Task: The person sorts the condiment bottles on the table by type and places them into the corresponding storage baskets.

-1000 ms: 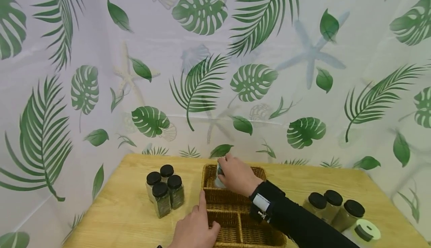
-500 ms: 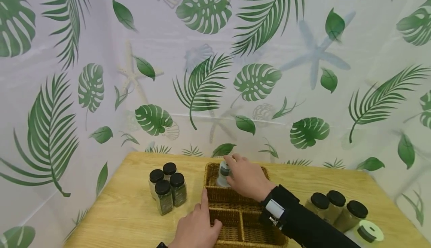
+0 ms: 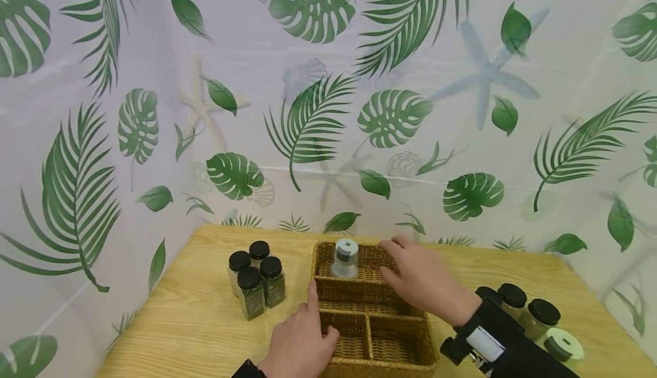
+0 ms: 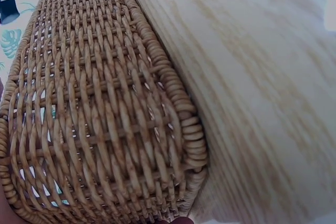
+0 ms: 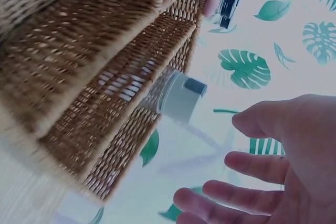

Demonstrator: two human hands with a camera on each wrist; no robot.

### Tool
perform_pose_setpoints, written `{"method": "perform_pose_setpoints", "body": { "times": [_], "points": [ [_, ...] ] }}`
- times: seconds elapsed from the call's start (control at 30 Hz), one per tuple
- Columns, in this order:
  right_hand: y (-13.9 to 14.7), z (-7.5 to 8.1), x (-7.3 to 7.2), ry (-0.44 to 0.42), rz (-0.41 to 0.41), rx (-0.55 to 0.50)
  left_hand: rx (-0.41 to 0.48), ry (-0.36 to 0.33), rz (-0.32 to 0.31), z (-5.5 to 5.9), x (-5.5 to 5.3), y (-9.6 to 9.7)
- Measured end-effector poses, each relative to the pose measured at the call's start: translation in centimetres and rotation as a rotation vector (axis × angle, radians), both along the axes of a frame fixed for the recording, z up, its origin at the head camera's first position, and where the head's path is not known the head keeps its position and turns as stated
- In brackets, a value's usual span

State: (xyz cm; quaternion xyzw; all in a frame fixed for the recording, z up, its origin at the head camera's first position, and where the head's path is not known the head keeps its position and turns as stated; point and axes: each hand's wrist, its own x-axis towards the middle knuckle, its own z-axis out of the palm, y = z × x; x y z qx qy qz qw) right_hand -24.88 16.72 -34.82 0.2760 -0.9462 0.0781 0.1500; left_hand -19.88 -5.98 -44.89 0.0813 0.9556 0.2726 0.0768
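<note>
A brown woven basket (image 3: 377,365) with several compartments stands on the table. My left hand (image 3: 300,338) grips its left wall, index finger stretched along the rim and thumb over the inner side. In the left wrist view the basket's woven side (image 4: 94,98) fills much of the frame, and the fingers barely show at the bottom. Upright at the left of the rear compartment stands a clear seasoning jar (image 3: 345,258) with a pale lid and grey flap. My right hand (image 3: 423,275) is over the basket's right rear, fingers spread and holding nothing, apart from the jar (image 5: 181,95).
Several black-lidded spice jars (image 3: 256,281) stand grouped left of the basket. To the right are more black-lidded jars (image 3: 543,315) and a jar with a pale green lid (image 3: 563,344), partly behind the right sleeve. A leaf-patterned curtain (image 3: 328,110) hangs behind the table (image 3: 169,304).
My right hand has let go of the seasoning jar and moved to the right, leaving it standing in the rear compartment. The left hand has stayed on the basket's left side.
</note>
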Motion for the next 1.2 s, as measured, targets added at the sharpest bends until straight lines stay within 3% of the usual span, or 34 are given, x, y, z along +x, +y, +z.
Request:
{"method": "perform_pose_setpoints", "body": {
  "times": [0.17, 0.37, 0.67, 0.83, 1.03, 1.2],
  "points": [
    [2.1, 0.4, 1.7, -0.023, -0.054, 0.004, -0.001, 0.002, -0.004, 0.2, 0.1, -0.2],
    [4.9, 1.1, 3.3, 0.009, -0.1, 0.028, 0.034, -0.018, -0.019, 0.6, 0.2, -0.2],
    [9.5, 2.1, 5.2, -0.042, -0.206, 0.027, 0.04, -0.03, -0.023, 0.3, 0.3, -0.2],
    [11.9, 1.9, 6.1, -0.077, -0.248, 0.029, 0.021, -0.041, -0.01, 0.3, 0.3, -0.2],
    [14.2, 1.3, 6.9, -0.166, -0.308, 0.032, -0.007, -0.01, -0.008, 0.5, 0.5, -0.1],
    [16.2, 0.8, 7.7, -0.189, -0.356, 0.038, -0.003, 0.012, -0.02, 0.7, 0.8, 0.1]
  ]
}}
